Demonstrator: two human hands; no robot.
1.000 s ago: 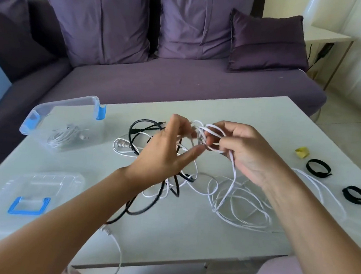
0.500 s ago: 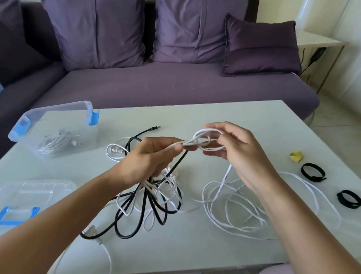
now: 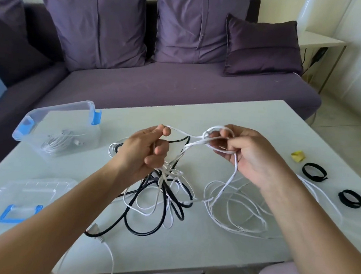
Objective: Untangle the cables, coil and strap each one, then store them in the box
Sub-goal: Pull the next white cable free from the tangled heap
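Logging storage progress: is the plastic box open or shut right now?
Open. The box has no lid on it; the lid lies flat on the table beside it, and a coiled white cable sits inside.

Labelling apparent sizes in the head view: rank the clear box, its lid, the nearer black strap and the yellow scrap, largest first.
1. The lid and clear box: alike; the lid lies nearer the camera, so unranked.
2. The nearer black strap.
3. The yellow scrap.
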